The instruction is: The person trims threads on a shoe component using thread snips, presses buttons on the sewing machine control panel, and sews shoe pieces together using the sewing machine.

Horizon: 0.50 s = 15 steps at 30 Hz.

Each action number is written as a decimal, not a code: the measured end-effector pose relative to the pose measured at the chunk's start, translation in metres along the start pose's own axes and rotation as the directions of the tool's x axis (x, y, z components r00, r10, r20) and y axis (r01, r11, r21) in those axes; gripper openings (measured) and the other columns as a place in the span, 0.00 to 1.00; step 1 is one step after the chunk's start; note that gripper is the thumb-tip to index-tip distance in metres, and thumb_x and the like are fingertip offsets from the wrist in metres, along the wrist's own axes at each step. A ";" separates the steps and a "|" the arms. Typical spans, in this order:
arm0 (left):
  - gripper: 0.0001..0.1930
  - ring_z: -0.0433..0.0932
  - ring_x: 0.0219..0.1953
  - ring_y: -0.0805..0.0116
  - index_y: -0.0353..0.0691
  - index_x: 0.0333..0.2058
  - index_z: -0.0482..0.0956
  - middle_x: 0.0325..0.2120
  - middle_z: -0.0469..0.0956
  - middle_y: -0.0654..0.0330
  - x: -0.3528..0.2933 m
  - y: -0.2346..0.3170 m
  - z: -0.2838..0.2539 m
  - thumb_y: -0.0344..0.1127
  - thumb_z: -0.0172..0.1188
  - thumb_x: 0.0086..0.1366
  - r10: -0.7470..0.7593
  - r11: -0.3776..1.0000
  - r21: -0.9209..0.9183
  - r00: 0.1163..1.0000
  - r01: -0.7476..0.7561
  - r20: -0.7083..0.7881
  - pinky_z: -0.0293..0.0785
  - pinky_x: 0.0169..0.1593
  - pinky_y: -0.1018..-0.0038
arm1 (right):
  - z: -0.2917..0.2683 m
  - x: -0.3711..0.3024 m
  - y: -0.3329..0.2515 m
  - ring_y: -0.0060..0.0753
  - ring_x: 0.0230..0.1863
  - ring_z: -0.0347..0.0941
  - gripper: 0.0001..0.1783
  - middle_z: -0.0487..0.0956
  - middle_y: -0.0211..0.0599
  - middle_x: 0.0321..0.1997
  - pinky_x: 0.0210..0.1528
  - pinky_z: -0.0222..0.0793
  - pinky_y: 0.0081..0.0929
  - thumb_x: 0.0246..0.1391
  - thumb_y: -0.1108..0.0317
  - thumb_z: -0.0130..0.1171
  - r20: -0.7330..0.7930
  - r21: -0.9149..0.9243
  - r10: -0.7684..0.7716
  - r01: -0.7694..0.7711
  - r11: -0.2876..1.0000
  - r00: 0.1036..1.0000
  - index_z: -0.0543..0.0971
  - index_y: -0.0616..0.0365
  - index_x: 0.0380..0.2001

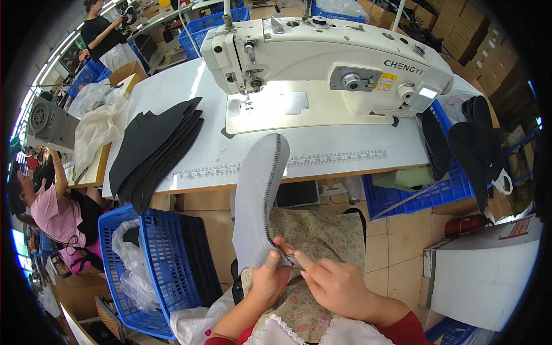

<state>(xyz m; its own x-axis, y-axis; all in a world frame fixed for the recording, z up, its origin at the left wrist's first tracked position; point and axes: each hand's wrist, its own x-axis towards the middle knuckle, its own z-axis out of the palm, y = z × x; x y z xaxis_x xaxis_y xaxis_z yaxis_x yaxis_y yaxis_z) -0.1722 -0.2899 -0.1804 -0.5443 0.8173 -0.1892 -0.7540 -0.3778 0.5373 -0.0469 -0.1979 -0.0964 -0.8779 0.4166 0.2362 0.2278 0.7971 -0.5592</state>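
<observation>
A long grey fabric piece (253, 195), with dark zigzag stitching along its right side, stands up from my hands above my lap. Its rounded far end reaches over the edge of the sewing table (207, 146). My left hand (270, 277) grips its lower end, thumb in front. My right hand (333, 286) has thumb and forefinger closed at the bottom of the stitched edge; the fingertips partly hide what they pinch. Beyond the fabric is a white sewing machine (310, 57), its needle area apart from the piece. A stack of black cut pieces (155, 149) lies at the table's left.
A blue basket (146, 270) with plastic bags stands at my left. Another blue basket (402, 192) is at the right, with black pieces (477, 144) hanging over it. A white box (483, 276) stands at the lower right. Two people (106, 31) are at the left.
</observation>
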 end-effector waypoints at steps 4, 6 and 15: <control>0.18 0.74 0.40 0.66 0.46 0.45 0.74 0.31 0.77 0.62 -0.001 0.000 0.005 0.43 0.67 0.58 0.001 0.998 0.055 0.999 0.001 -0.043 0.67 0.48 0.67 | 0.002 -0.001 0.000 0.25 0.18 0.70 0.28 0.67 0.27 0.20 0.18 0.66 0.24 0.49 0.71 0.61 -0.018 0.004 0.009 -0.009 1.000 1.000 0.73 0.58 0.56; 0.19 0.74 0.41 0.67 0.46 0.45 0.74 0.32 0.77 0.62 -0.002 -0.001 0.002 0.43 0.67 0.58 -0.009 0.999 0.052 0.999 0.011 -0.053 0.67 0.48 0.67 | 0.003 -0.001 0.000 0.25 0.18 0.70 0.28 0.67 0.27 0.20 0.18 0.66 0.24 0.50 0.70 0.60 -0.034 -0.012 0.008 -0.009 1.000 0.999 0.73 0.57 0.57; 0.16 0.73 0.44 0.63 0.43 0.46 0.76 0.38 0.77 0.58 -0.004 -0.001 0.000 0.37 0.65 0.59 -0.015 1.000 -0.008 1.000 0.014 -0.020 0.65 0.54 0.63 | 0.009 0.000 0.002 0.25 0.19 0.70 0.31 0.67 0.26 0.21 0.19 0.67 0.24 0.45 0.73 0.61 -0.084 0.001 -0.006 0.006 1.000 0.996 0.73 0.56 0.57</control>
<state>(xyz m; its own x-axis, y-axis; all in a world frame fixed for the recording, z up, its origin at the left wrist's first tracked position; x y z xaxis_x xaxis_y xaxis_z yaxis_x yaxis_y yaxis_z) -0.1690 -0.2933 -0.1803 -0.5405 0.8138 -0.2136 -0.7648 -0.3695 0.5277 -0.0505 -0.2008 -0.1048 -0.8407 0.4470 0.3057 0.2221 0.7995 -0.5582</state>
